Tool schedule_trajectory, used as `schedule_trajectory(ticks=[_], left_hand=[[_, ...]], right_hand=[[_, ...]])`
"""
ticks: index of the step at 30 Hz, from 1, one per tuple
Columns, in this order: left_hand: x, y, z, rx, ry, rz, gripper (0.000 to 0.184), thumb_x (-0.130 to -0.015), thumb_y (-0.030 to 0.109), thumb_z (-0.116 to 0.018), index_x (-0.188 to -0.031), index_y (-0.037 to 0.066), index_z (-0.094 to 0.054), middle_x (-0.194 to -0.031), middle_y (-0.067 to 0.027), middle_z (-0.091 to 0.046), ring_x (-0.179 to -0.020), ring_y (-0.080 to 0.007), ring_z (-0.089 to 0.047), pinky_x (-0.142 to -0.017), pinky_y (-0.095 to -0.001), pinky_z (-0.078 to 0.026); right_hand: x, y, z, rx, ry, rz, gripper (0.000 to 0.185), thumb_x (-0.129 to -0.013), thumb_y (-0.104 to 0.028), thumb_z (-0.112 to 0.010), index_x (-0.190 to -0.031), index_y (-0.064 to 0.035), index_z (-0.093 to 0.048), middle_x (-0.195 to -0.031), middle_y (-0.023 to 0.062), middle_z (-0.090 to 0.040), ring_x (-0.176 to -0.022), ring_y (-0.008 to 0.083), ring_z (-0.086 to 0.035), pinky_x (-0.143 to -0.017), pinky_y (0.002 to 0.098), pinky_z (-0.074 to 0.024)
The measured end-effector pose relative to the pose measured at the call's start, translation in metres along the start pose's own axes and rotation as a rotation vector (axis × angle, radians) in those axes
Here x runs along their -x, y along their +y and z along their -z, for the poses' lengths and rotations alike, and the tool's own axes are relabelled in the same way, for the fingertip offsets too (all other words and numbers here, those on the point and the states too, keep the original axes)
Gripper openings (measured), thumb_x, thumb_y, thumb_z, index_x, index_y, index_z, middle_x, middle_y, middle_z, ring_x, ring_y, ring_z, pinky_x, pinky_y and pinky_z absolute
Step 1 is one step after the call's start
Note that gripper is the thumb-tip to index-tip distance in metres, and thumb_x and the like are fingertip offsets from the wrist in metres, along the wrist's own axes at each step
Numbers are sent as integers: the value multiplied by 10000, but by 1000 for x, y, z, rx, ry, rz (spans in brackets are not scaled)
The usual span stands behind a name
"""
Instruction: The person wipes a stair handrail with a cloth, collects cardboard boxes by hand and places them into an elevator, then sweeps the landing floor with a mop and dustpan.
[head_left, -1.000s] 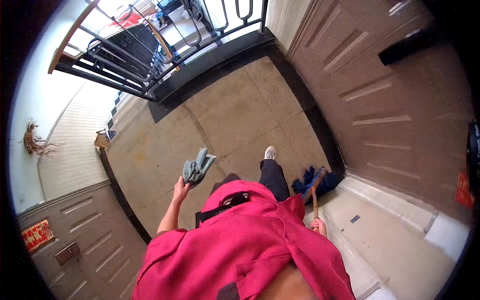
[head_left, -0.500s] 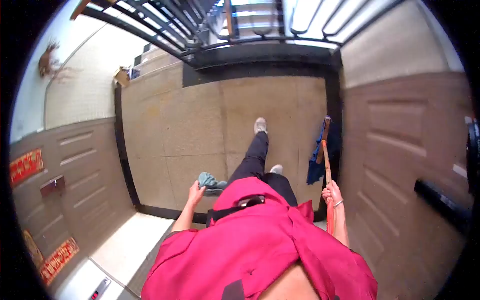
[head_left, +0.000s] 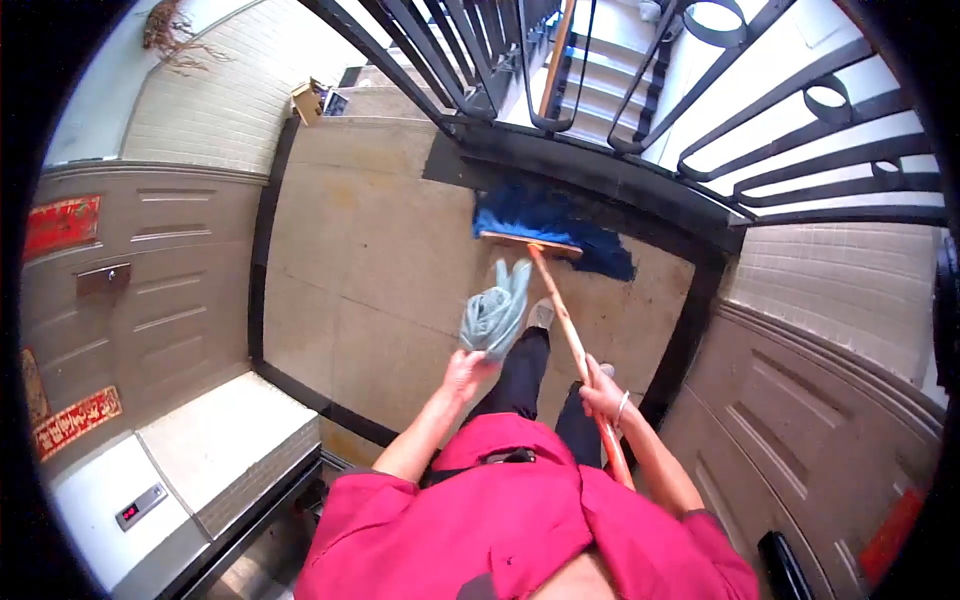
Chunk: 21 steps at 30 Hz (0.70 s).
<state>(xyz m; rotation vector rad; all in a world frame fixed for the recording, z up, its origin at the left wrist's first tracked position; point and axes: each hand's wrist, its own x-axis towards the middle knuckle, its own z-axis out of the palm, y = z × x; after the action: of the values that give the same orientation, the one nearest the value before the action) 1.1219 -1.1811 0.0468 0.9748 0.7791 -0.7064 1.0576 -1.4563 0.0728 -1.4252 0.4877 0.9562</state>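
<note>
A grey-green cloth (head_left: pixel 492 315) is bunched in my left hand (head_left: pixel 468 375), its loose ends pointing forward over the floor. My right hand (head_left: pixel 603 392), with a band at the wrist, is wrapped round the wooden handle of a mop (head_left: pixel 565 315). The handle runs forward to a flat wooden crossbar. Blue mop strands (head_left: pixel 550 225) spread over the tiled floor beyond the crossbar, beside the dark border under the railing. The lower end of the handle is red.
A black metal railing (head_left: pixel 620 145) with stairs (head_left: pixel 610 75) behind it stands ahead. Brown panelled doors are at left (head_left: pixel 165 260) and right (head_left: pixel 800 420). A small cardboard box (head_left: pixel 307 102) sits at the far left floor corner.
The view has turned to the right. The mop has swung from the right side to the floor in front, near the railing. The cloth in my left hand has moved forward and inward.
</note>
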Motion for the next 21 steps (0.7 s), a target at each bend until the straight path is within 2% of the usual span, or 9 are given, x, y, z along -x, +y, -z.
schedule_trajectory(ticks=[3,4,6,7,8,11,12,14,21], left_hand=[[-18,-50,-34,206,-64,218,294,-739,124,-543,-1004,47,-442,-986,-112,-485,-837,-256,-515,-761,-427,-433],[-16,-61,-54,222,-16,346,294,-742,144,-548,-1001,54,-443,-988,-116,-478,-831,-280,-510,-772,-464,-421],[-31,-95,-79,108,63,398,283,-763,224,-530,-972,44,-462,-819,-111,-522,-796,-276,-529,-697,-458,-449],[-47,-112,-83,142,-158,432,312,-775,273,-504,-976,43,-439,-805,-121,-501,-734,-287,-532,-652,-464,-457],[-77,-149,-71,142,-215,433,304,-802,304,-446,-961,47,-417,-897,-148,-487,-732,-305,-516,-640,-453,-442],[-111,-194,-89,203,75,440,260,-761,269,-500,-901,69,-413,-766,-108,-489,-578,-236,-502,-456,-360,-423],[-117,-203,-97,144,223,403,247,-734,249,-531,-870,78,-415,-710,-91,-481,-513,-211,-492,-375,-316,-407],[-102,-217,-128,40,470,296,274,-687,257,-568,-844,105,-402,-677,-42,-442,-470,-157,-430,-361,-252,-362],[16,-247,-167,-202,91,402,257,-651,183,-556,-879,83,-493,-766,-22,-504,-622,-135,-469,-559,-262,-382]], right_hand=[[51,18,8,-11,-58,-53,671,-710,-27,-433,-1267,-77,-63,-677,65,-433,-411,126,-447,-361,257,-392],[69,36,10,-6,-122,-43,652,-710,-91,-458,-1256,-57,-105,-632,129,-500,-452,220,-517,-418,316,-427],[124,60,16,386,-61,8,668,-689,-126,-507,-1240,-15,-145,-789,187,-522,-709,329,-541,-639,338,-440],[157,68,19,411,-39,84,684,-677,-120,-517,-1245,-33,-145,-868,202,-505,-799,340,-524,-677,352,-426],[172,178,23,148,-102,-97,698,-676,-117,-529,-1256,-78,-143,-909,203,-492,-857,348,-497,-708,384,-413],[262,63,18,620,105,-403,546,-683,-168,-543,-1156,-112,-277,-829,188,-530,-758,369,-523,-649,438,-418],[274,61,17,750,183,-644,454,-686,-193,-545,-1086,-112,-343,-789,178,-547,-711,372,-533,-616,449,-422],[300,98,13,766,279,-614,363,-688,-210,-540,-992,-106,-370,-738,168,-554,-668,370,-537,-580,450,-421],[395,218,-76,483,650,-583,247,-650,-192,-561,-818,-85,-414,-612,175,-538,-603,368,-533,-503,447,-401]])
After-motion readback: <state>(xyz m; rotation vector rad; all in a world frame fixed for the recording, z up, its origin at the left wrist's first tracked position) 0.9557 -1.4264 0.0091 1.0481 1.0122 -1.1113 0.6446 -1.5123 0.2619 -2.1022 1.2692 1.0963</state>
